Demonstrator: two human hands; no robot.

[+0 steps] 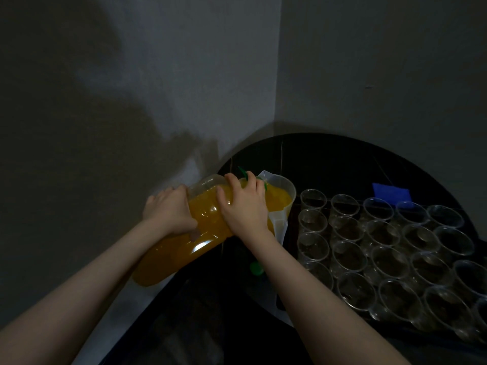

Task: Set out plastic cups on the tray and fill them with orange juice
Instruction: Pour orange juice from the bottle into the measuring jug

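Blue cloth (391, 192) near the far edge of the dark round table (329, 159), green bottle cap (256, 268) lying near its left edge, grey walls (184, 75) meeting in a corner behind

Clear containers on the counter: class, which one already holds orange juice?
The measuring jug beside the right hand, at the tilted juice bottle's mouth. The plastic cups beside it all look empty.
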